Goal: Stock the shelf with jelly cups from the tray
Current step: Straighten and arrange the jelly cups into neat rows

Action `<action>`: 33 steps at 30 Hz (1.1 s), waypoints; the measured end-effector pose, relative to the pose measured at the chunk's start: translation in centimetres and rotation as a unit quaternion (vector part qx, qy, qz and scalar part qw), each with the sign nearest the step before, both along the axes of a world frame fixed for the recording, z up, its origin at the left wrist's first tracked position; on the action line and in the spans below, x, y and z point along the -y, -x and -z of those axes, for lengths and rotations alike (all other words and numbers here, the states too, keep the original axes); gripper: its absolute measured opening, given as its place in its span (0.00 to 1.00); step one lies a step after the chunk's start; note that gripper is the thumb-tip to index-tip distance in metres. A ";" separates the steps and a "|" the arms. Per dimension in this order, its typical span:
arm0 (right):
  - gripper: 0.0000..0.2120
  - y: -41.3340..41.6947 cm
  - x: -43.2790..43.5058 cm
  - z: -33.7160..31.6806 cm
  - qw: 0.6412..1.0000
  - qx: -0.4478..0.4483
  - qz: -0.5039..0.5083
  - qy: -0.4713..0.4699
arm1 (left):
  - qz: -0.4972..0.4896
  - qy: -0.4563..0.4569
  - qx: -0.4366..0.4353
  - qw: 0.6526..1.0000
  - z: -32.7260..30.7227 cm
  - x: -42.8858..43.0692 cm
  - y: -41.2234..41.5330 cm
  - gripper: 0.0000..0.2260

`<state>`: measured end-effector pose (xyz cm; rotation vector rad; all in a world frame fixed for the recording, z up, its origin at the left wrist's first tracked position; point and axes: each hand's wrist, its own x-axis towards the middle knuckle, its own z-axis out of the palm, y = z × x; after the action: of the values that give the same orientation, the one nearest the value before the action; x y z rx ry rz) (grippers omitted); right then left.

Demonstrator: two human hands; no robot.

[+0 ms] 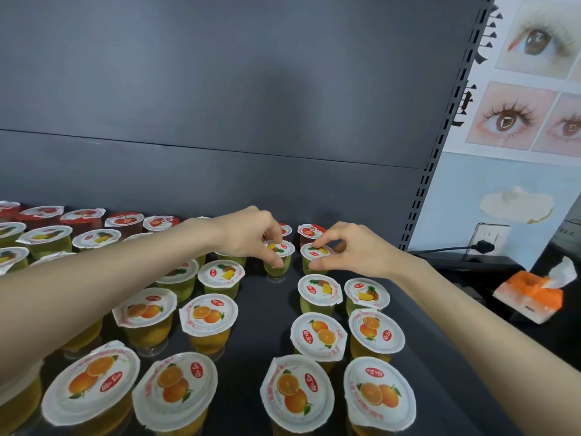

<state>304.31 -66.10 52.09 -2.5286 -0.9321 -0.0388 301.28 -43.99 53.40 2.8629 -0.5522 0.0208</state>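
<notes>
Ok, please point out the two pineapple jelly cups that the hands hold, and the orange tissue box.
Left pineapple jelly cup (284, 248): head view, on its lid.
Right pineapple jelly cup (316, 253): head view, on its lid.
Orange tissue box (539, 293): head view, on its orange top.

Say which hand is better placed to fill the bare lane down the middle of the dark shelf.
Left, probably. The left hand pinches a clear pineapple-lidded jelly cup at the back end of that bare lane; the right hand holds a second pineapple-lidded cup in the already full column beside it.
</notes>
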 end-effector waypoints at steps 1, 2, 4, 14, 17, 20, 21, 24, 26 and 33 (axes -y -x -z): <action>0.18 0.0 0.0 0.0 1.000 0.003 -0.003 0.006 | -0.001 -0.006 0.004 1.000 0.1 0.0 0.0 0.18; 0.18 0.0 0.0 0.0 1.000 0.007 -0.005 0.010 | -0.002 -0.013 0.007 1.000 0.2 0.0 0.1 0.19; 0.17 0.0 -0.1 0.1 1.000 0.014 -0.005 0.007 | -0.004 -0.028 0.015 0.999 0.3 0.2 0.2 0.19; 0.14 0.0 -0.3 0.6 1.000 0.023 -0.004 -0.020 | -0.026 -0.068 0.054 0.996 0.3 0.7 0.5 0.16; 0.13 -0.2 -0.3 0.7 0.999 0.023 -0.009 -0.023 | -0.031 -0.078 0.070 0.994 0.4 0.7 0.6 0.17; 0.12 -0.2 -0.2 0.7 0.999 0.020 -0.014 -0.025 | -0.026 -0.074 0.070 0.994 0.4 0.6 0.6 0.15; 0.12 -0.2 -0.1 0.7 0.999 0.019 -0.015 -0.025 | -0.023 -0.071 0.067 0.995 0.4 0.5 0.7 0.14; 0.11 -0.2 -0.1 0.7 0.999 0.017 -0.016 -0.022 | -0.020 -0.067 0.064 0.995 0.4 0.5 0.7 0.13; 0.12 -0.2 -0.1 0.6 1.000 0.019 -0.015 -0.017 | -0.024 -0.073 0.070 0.995 0.5 0.6 0.8 0.13; 0.12 -0.2 -0.2 0.6 1.000 0.013 -0.012 -0.011 | -0.031 -0.125 0.082 0.988 0.6 0.8 1.0 0.17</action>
<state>304.49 -65.86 51.46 -2.5024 -0.9665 -0.0750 300.24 -44.75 52.78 3.1433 -0.5307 0.2141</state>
